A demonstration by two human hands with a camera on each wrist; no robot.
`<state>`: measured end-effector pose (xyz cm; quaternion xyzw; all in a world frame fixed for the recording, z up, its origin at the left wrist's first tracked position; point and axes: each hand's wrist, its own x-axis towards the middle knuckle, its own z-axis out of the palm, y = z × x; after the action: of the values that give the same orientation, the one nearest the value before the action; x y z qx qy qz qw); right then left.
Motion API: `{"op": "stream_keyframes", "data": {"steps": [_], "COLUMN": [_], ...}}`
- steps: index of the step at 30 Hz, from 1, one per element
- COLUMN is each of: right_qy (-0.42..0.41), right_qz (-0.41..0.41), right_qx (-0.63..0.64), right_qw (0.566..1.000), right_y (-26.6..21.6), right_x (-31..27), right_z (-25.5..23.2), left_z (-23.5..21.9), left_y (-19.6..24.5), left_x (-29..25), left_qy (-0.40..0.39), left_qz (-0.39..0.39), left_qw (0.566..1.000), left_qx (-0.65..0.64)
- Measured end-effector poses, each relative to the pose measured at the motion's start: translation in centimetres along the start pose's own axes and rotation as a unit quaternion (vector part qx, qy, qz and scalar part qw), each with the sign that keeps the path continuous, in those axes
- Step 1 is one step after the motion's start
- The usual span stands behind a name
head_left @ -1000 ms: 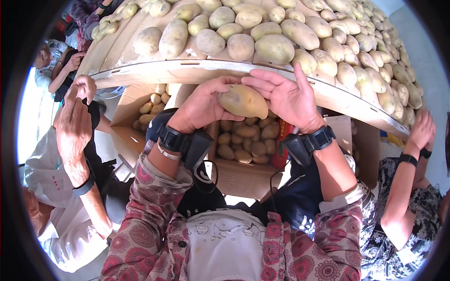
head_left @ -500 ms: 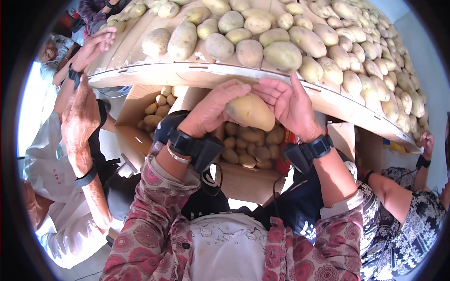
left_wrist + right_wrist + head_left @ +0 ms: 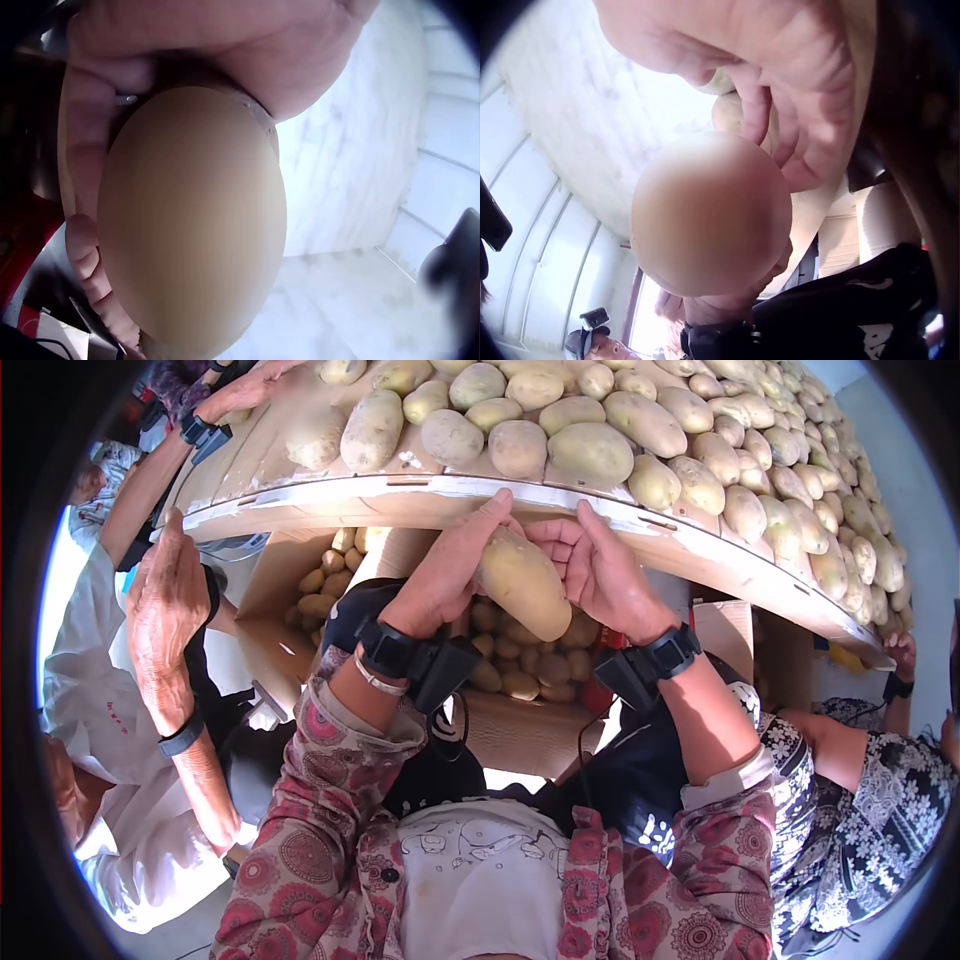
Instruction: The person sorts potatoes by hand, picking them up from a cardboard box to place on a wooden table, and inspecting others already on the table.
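A large yellowish potato is in my left hand, tilted with its lower end towards me, in front of the table edge. The left fingers curl round its far side, and the thumb points up beside it. My right hand is beside the potato's right side, thumb raised and fingers loosely bent towards it. In the left wrist view the potato appears as a big smooth oval under the palm. The right wrist view shows it blurred, below the right fingers.
Several potatoes cover the cardboard-topped table, whose pale edge runs just beyond my hands. Below stands an open carton of smaller potatoes; another carton is left of it. Other people's hands are at both sides.
The potato has turned from lying crosswise to pointing down towards me. My right hand's open palm has turned inward, its fingers bending towards the potato. A neighbour's arm on the left now reaches over the table.
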<state>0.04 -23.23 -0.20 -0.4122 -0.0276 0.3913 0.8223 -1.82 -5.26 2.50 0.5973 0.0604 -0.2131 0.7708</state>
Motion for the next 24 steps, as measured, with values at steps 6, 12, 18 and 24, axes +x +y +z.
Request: {"op": "stream_keyframes", "data": {"steps": [6, 12, 18, 24], "right_qy": [0.023, 0.062, -0.035, 0.007], "right_qz": [-0.015, -0.071, -0.059, 0.011], "right_qx": [0.016, -0.107, -0.072, -0.009], "right_qw": [0.999, 0.990, 0.995, 1.000], "right_y": [0.1, 1.1, 0.2, 3.4], "right_x": [0.1, 1.0, 0.9, 0.2], "right_z": [0.4, 0.7, 4.5, 3.6], "left_z": [0.6, 0.3, -0.4, -1.5], "left_y": [0.1, -1.6, -0.6, -2.9], "left_x": [-0.1, 0.7, 1.0, 3.2], "left_qy": [0.027, 0.027, -0.008, 0.015], "left_qz": [-0.015, 0.027, 0.058, 0.232], "left_qw": [0.997, 0.995, 0.985, 0.970], "left_qx": [-0.076, -0.094, -0.164, 0.071]}}
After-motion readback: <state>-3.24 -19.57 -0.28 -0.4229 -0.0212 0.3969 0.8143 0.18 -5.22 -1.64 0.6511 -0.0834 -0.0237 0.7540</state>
